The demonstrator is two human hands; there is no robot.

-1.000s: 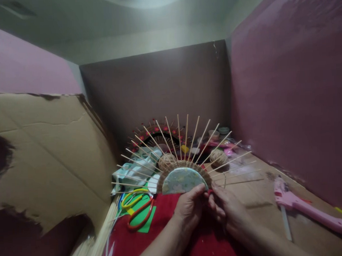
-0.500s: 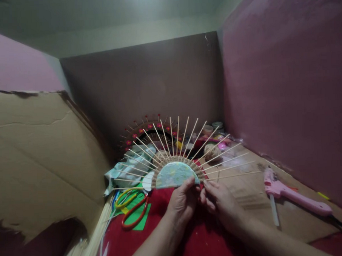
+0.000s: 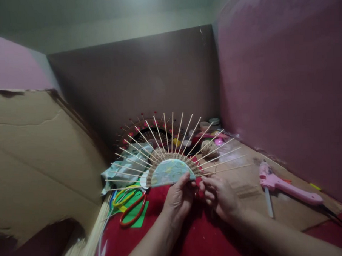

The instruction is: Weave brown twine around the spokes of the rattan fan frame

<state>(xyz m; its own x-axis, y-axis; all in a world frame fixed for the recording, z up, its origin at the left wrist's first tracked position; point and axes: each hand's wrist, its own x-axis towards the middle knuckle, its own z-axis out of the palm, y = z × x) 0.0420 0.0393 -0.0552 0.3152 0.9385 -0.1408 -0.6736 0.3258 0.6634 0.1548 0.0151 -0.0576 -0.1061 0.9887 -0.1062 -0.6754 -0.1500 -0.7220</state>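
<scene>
Seen in the head view, I watch remotely as a person's left hand [image 3: 179,197] grips the right lower corner of a fan [image 3: 163,175], thumb over its pale blue panel [image 3: 173,170]. The right hand [image 3: 219,195] curls its fingers beside the end of the woven rim [image 3: 172,156] (I cannot tell what, if anything, they pinch). The fan sits at the far edge of a red cloth [image 3: 130,245], thin sticks [image 3: 172,131] radiating outward. On the left, scissors [image 3: 125,224] lie across a green sheet [image 3: 140,220]; on the right, a pink glue gun [image 3: 293,191] rests on the brown surface [image 3: 288,217]. Behind, I see a ball of twine [image 3: 209,149].
</scene>
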